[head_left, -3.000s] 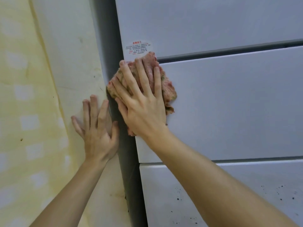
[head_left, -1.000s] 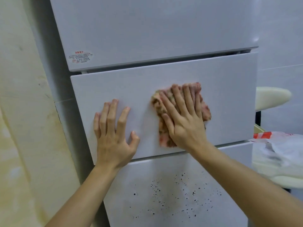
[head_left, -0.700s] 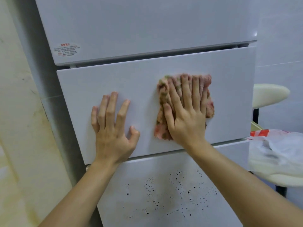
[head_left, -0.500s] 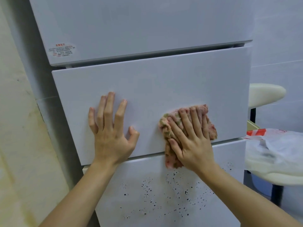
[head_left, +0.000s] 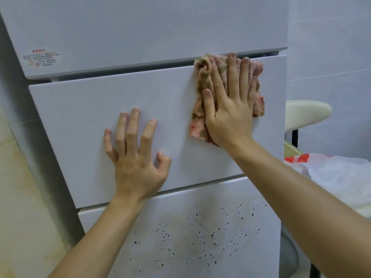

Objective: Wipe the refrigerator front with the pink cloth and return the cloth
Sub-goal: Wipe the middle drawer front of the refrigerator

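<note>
- We see a white refrigerator (head_left: 140, 27) from close up. Its front is split into three stacked panels: a top door, a middle drawer front (head_left: 76, 121) and a lower panel (head_left: 230, 193).
- The pink cloth (head_left: 201, 81), mottled with green and yellow, lies bunched against the upper right part of the middle drawer front. Its top edge reaches the dark gap under the top door.
- The right hand (head_left: 228, 111) presses the cloth flat to the panel. Its grip is spread: the fingers are straight, point upward and sit slightly apart, and the thumb lies on the cloth's left side. Nothing is pinched.
- The left hand (head_left: 136, 163) rests bare on the same drawer front, lower and to the left, well apart from the cloth. Its grip is also spread, with the fingers fanned and the thumb bent so its tip touches the panel.
- Both forearms reach in from the bottom of the view.
- The lower panel is scattered with small black specks (head_left: 200, 233).
- A round sticker (head_left: 40, 59) with red and small dark print sits at the lower left corner of the top door. We cannot read it.
- To the refrigerator's right stands a cream stool seat (head_left: 307, 113), with a white plastic bag (head_left: 341, 175) marked in red below it. A pale tiled wall (head_left: 331, 47) is behind.
- To the left is a yellowish, stained wall (head_left: 20, 207).
</note>
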